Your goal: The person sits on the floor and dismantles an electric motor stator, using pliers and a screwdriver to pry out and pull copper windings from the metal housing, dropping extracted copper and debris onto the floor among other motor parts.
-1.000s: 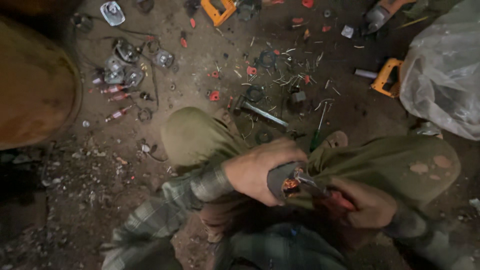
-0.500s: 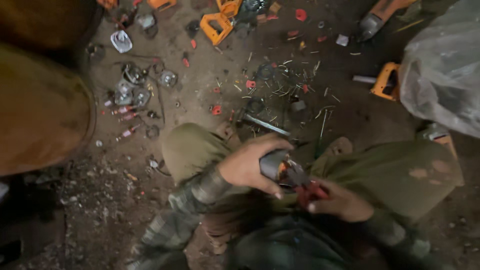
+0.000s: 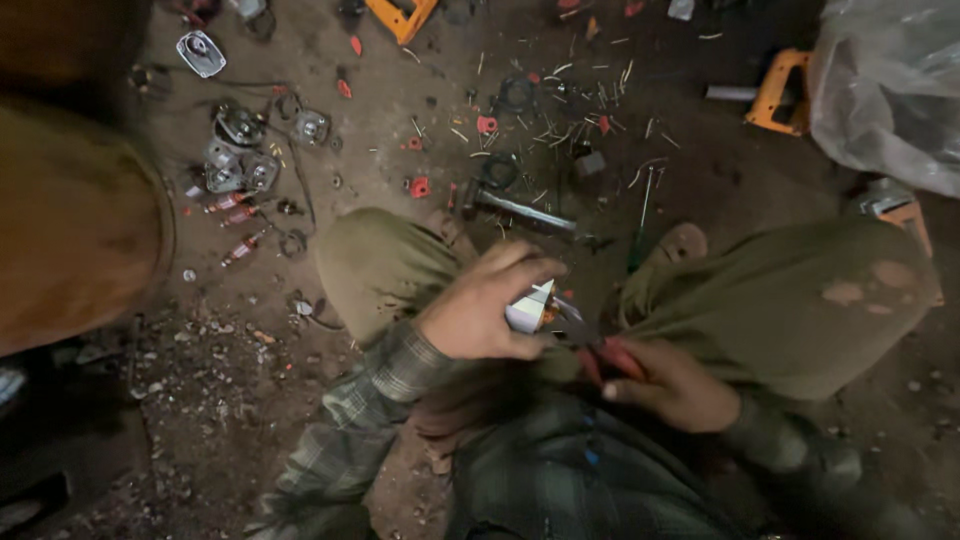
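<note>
Left hand (image 3: 478,312) fingers pinching a grey metal part (image 3: 530,308); right hand (image 3: 668,384) fingers clamped on red-handled pliers (image 3: 598,345)

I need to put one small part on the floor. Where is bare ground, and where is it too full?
Barest ground: the dark dirt between the scattered wire bits and the clear plastic bag. Crowded: the grey metal housings at upper left, and around the steel hammer beyond the left hand.

now turned in the left hand (image 3: 478,308): small metal part (image 3: 530,306) showing a pale face instead of its dark side; red-handled pliers (image 3: 600,350) shifted lower right.
</note>
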